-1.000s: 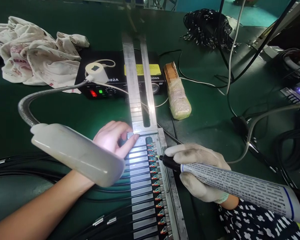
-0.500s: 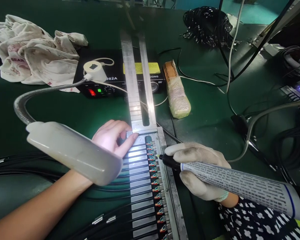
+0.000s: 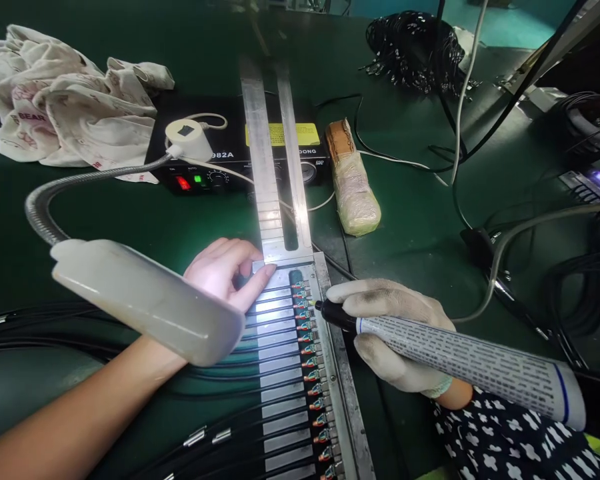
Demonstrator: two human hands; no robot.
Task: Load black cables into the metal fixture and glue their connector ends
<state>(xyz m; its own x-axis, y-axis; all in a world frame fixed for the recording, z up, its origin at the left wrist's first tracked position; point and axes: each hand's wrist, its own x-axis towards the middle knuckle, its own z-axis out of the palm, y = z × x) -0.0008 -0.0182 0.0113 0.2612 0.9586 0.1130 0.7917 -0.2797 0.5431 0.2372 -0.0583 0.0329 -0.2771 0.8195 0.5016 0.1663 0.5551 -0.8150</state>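
Note:
My bare left hand (image 3: 225, 270) grips the left edge of a long metal fixture (image 3: 325, 287), its thumb on the top near the joint with a slotted metal strip (image 3: 254, 133). In my white-gloved right hand (image 3: 400, 333) is a white printed tube (image 3: 455, 357) with a black tapered nose. Its small yellowish tip (image 3: 314, 304) is at one of the upper connectors (image 3: 301, 305); whether they touch I cannot tell. Several small connectors with coloured wires sit in a row along the fixture, with black cables (image 3: 280, 365) running left from them.
A lamp head (image 3: 147, 303) on a flexible neck hangs over my left forearm. Behind stand a black control box (image 3: 230, 143) with lit switches, a wrapped block (image 3: 356, 193) and a crumpled cloth (image 3: 80, 113). A black cable bundle (image 3: 410, 53) lies at the back right.
The tube and my right hand have shifted slightly up and left, the tip staying near the same upper connectors. My left hand keeps its grip on the fixture. The whole view has moved slightly.

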